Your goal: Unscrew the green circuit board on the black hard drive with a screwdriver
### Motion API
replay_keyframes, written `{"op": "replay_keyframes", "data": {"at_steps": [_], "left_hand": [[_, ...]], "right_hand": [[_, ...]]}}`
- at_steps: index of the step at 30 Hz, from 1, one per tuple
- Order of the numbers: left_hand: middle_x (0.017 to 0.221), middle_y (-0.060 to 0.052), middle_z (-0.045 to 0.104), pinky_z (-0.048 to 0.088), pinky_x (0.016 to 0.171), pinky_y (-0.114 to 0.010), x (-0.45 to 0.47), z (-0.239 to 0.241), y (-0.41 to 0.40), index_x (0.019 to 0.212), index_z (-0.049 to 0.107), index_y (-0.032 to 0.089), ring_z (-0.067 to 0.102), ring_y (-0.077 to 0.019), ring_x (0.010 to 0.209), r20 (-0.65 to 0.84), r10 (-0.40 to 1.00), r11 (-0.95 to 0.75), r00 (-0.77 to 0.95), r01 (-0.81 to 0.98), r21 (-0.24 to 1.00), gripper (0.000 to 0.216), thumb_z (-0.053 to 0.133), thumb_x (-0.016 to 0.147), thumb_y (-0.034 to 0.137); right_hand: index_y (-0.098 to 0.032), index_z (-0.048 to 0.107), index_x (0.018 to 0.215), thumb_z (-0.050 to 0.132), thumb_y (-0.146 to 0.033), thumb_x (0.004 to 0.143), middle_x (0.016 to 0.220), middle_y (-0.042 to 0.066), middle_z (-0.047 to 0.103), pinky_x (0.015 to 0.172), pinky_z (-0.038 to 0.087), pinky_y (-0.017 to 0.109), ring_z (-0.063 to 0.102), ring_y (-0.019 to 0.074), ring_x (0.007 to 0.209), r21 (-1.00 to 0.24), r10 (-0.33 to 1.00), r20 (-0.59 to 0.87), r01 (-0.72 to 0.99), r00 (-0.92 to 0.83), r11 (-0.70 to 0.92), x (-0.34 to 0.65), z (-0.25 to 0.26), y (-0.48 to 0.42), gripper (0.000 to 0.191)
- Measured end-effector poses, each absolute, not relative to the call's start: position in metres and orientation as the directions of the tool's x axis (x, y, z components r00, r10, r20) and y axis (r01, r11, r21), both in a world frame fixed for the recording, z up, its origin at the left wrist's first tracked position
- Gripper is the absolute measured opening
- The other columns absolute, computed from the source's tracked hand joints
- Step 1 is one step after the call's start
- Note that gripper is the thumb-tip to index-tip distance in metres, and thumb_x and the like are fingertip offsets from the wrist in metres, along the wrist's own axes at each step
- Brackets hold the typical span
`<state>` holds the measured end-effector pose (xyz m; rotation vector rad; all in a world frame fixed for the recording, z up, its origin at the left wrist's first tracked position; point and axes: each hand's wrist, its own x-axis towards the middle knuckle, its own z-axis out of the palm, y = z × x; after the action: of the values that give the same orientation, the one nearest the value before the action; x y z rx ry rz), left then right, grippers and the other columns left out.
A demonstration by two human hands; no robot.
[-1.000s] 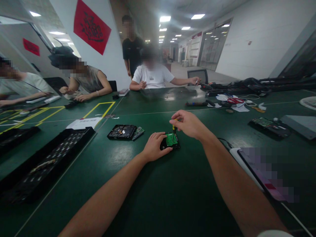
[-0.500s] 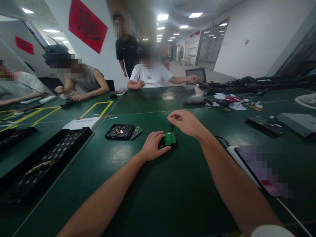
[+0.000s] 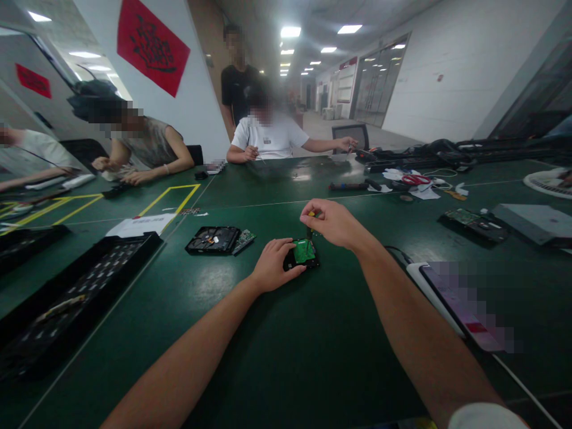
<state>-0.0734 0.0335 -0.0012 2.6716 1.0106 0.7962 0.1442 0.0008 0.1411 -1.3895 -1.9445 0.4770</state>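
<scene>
A hard drive point(image 3: 297, 262) lies on the green table with its green circuit board point(image 3: 304, 251) facing up. My left hand point(image 3: 276, 264) grips the drive's left side, thumb along the near edge and fingers over the far edge. Above the board, my right hand point(image 3: 329, 220) is closed on the top of a screwdriver point(image 3: 310, 232) with a yellow and dark handle. The screwdriver stands nearly upright, its tip down at the right part of the board. Whether the tip sits in a screw is too small to tell.
To the left are another hard drive point(image 3: 210, 240), a loose circuit board point(image 3: 243, 241) and a long black tray point(image 3: 89, 286). On the right lie a phone point(image 3: 460, 304), another drive point(image 3: 476, 225) and a grey box point(image 3: 534, 223). Several people are across the table.
The camera view has shifted slightly, and the standing person has moved right behind the seated one. My hands keep nearly the same places on the drive and screwdriver.
</scene>
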Motion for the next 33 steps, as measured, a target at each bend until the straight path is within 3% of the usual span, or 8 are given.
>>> {"op": "replay_keyframes", "data": {"at_steps": [6, 14, 21, 28, 33], "left_hand": [[0.142, -0.014, 0.059, 0.040, 0.114, -0.058, -0.0740, -0.0001, 0.0330, 0.133, 0.060, 0.023, 0.055, -0.0357, 0.131, 0.423, 0.658, -0.753, 0.623, 0.553, 0.357, 0.061, 0.070, 0.086, 0.062], [0.142, -0.015, 0.059, 0.040, 0.115, -0.056, -0.0739, -0.0015, 0.0336, 0.133, 0.060, 0.022, 0.055, -0.0347, 0.130, 0.419, 0.658, -0.753, 0.625, 0.563, 0.342, 0.063, 0.069, 0.086, 0.064], [0.142, -0.014, 0.059, 0.039, 0.115, -0.056, -0.0734, -0.0018, 0.0335, 0.134, 0.060, 0.022, 0.055, -0.0340, 0.132, 0.422, 0.657, -0.754, 0.625, 0.563, 0.338, 0.064, 0.068, 0.087, 0.064], [0.141, -0.014, 0.060, 0.039, 0.116, -0.055, -0.0735, -0.0027, 0.0347, 0.134, 0.060, 0.022, 0.055, -0.0338, 0.131, 0.425, 0.657, -0.753, 0.623, 0.565, 0.337, 0.064, 0.069, 0.087, 0.064], [0.142, -0.014, 0.059, 0.039, 0.116, -0.057, -0.0736, -0.0019, 0.0337, 0.135, 0.060, 0.023, 0.055, -0.0347, 0.132, 0.419, 0.663, -0.748, 0.620, 0.564, 0.349, 0.063, 0.069, 0.086, 0.063]], "right_hand": [[-0.019, 0.070, 0.104, 0.070, -0.029, 0.089, 0.092, 0.006, 0.072, 0.074, 0.046, 0.031, 0.063, 0.0187, 0.080, -0.629, 0.938, 0.321, 0.712, -0.127, 0.312, 0.1448, 0.1404, 0.0003, 0.019], [-0.022, 0.074, 0.099, 0.061, -0.036, 0.096, 0.099, 0.006, 0.075, 0.077, 0.049, 0.031, 0.066, 0.0191, 0.086, -0.669, 0.924, 0.328, 0.642, -0.198, 0.375, 0.1451, 0.1366, 0.0056, 0.019], [-0.020, 0.075, 0.108, 0.065, -0.022, 0.093, 0.106, 0.007, 0.077, 0.087, 0.052, 0.033, 0.069, 0.0200, 0.093, -0.686, 0.916, 0.362, 0.617, -0.172, 0.386, 0.1482, 0.1357, 0.0080, 0.018], [-0.022, 0.075, 0.110, 0.058, -0.016, 0.094, 0.112, 0.007, 0.077, 0.083, 0.052, 0.033, 0.070, 0.0205, 0.096, -0.661, 0.920, 0.338, 0.645, -0.201, 0.384, 0.1480, 0.1372, 0.0076, 0.024], [-0.022, 0.075, 0.109, 0.063, -0.022, 0.093, 0.105, 0.007, 0.077, 0.082, 0.053, 0.032, 0.069, 0.0202, 0.093, -0.693, 0.921, 0.341, 0.611, -0.189, 0.382, 0.1481, 0.1360, 0.0085, 0.020]]}}
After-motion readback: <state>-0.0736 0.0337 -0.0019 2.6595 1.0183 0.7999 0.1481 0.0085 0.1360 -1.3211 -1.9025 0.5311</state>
